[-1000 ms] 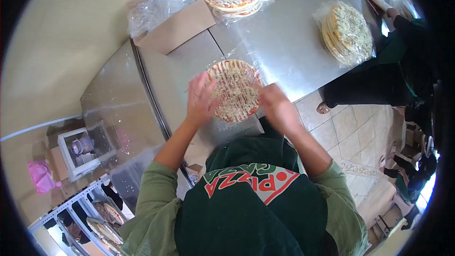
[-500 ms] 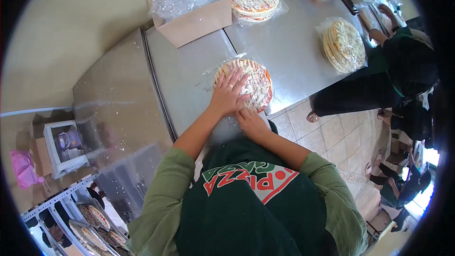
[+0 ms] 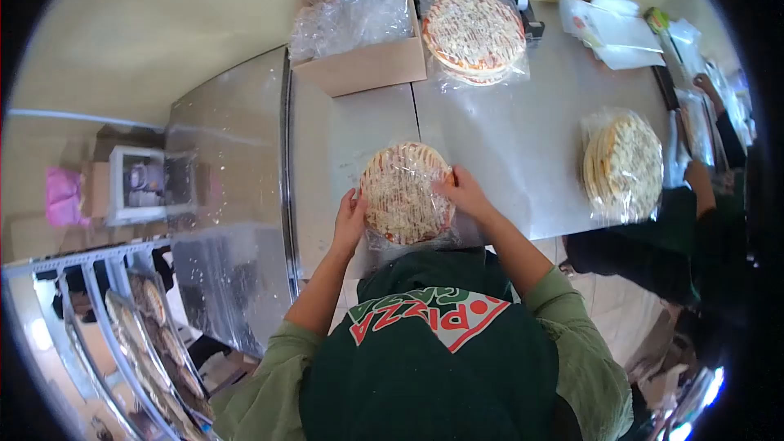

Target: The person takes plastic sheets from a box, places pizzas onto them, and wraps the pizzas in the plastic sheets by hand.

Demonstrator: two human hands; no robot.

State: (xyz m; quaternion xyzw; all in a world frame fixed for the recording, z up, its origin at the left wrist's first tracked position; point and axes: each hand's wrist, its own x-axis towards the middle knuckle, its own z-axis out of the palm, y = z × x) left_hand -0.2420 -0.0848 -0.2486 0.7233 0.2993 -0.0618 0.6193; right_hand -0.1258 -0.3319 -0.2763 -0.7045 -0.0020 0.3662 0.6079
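Note:
A round pizza (image 3: 406,196) with grated cheese and sauce lies in clear plastic wrap on the steel table, close to my apron. My left hand (image 3: 351,214) holds its left edge, the fingers against the rim. On the opposite side, my right hand (image 3: 467,193) grips the right edge, with the thumb over the top and the other fingers along the side. Loose plastic wrap shows at the pizza's near edge. The undersides of the fingers are hidden.
A cardboard box (image 3: 363,69) of clear plastic bags stands at the back, beside a stack of wrapped pizzas (image 3: 474,37). Another wrapped stack (image 3: 625,165) sits at right, near a co-worker's hand (image 3: 699,175). A rack (image 3: 98,265) with pizza trays is at lower left.
My left hand has moved off the pizza's top to its left edge. My right hand has gone from the near edge to the right edge. The camera view has turned.

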